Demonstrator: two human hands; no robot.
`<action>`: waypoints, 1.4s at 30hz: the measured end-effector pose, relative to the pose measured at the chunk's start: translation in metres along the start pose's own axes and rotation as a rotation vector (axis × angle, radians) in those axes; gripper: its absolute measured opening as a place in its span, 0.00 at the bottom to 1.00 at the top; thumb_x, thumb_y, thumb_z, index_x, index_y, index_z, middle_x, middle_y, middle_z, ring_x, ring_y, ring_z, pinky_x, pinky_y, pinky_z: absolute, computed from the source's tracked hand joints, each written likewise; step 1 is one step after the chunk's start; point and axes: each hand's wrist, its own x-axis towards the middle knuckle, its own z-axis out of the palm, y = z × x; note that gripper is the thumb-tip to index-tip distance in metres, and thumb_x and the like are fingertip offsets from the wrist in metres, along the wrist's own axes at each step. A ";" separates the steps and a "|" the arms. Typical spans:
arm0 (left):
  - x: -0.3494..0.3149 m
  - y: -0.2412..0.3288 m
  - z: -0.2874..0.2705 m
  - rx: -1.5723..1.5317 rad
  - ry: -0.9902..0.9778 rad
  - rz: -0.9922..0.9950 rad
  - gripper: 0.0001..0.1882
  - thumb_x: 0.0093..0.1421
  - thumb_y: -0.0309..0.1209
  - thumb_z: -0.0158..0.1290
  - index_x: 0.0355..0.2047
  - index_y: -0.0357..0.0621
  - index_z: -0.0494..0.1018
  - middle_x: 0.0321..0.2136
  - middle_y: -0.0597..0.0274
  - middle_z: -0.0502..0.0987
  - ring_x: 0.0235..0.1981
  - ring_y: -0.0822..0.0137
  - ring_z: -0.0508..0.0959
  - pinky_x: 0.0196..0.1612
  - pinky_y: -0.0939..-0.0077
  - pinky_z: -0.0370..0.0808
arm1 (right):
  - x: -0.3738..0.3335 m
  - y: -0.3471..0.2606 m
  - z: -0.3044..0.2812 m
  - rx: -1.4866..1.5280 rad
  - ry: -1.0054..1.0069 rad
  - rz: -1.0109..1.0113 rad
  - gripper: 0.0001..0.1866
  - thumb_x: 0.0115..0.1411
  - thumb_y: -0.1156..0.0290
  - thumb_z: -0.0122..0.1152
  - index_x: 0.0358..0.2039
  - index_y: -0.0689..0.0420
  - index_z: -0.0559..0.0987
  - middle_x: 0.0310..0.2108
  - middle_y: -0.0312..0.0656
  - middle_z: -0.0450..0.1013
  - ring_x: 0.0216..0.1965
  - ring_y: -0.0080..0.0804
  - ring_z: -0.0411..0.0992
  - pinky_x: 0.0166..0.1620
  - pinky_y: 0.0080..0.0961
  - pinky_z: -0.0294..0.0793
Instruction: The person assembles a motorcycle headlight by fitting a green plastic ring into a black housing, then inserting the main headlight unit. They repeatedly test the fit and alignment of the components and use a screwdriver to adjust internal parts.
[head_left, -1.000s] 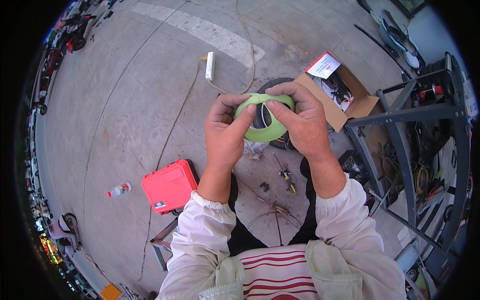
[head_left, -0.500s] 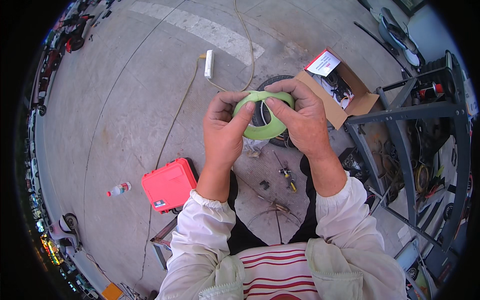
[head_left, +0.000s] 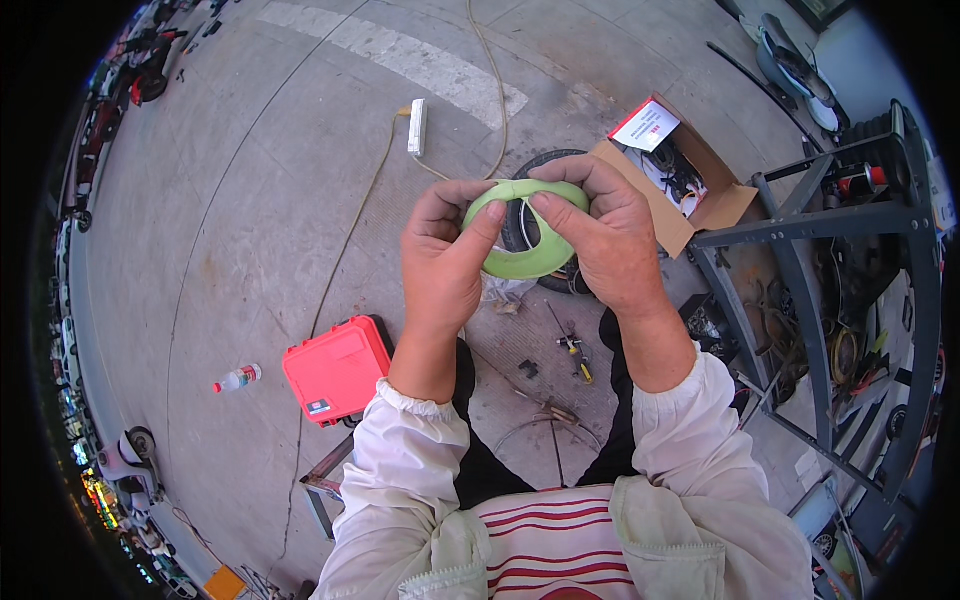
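Note:
Over the floor in front of me, both hands hold a light-green, ring-shaped plastic piece (head_left: 527, 265) with a large opening in it. My left hand (head_left: 445, 250) is closed on its upper left edge, thumb on the near face and fingers curled behind. On the upper right edge, my right hand (head_left: 610, 235) grips in the same way. The two thumbs lie close together near a narrow strip at the top. Below the piece, a wheel with a black tyre (head_left: 566, 281) rests on the floor, partly hidden by the hands and the ring.
An open cardboard box (head_left: 728, 207) with parts stands right of the wheel. A dark metal rack (head_left: 800, 232) crowds the right. A red case (head_left: 338, 370) and a plastic bottle (head_left: 238, 378) lie left. A yellow-handled tool (head_left: 586, 372) lies between my feet; a power strip (head_left: 417, 127) lies beyond.
My left hand has shifted very slightly left, and the green piece has tilted a little with it. Both hands keep their grip; the surroundings look the same.

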 end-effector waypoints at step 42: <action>-0.003 -0.001 0.003 -0.007 0.016 -0.009 0.11 0.60 0.24 0.60 0.43 0.38 0.75 0.38 0.63 0.80 0.38 0.76 0.77 0.42 0.82 0.72 | -0.001 0.005 -0.003 -0.026 0.005 -0.008 0.10 0.58 0.74 0.65 0.40 0.61 0.80 0.31 0.33 0.75 0.32 0.16 0.70 0.35 0.17 0.71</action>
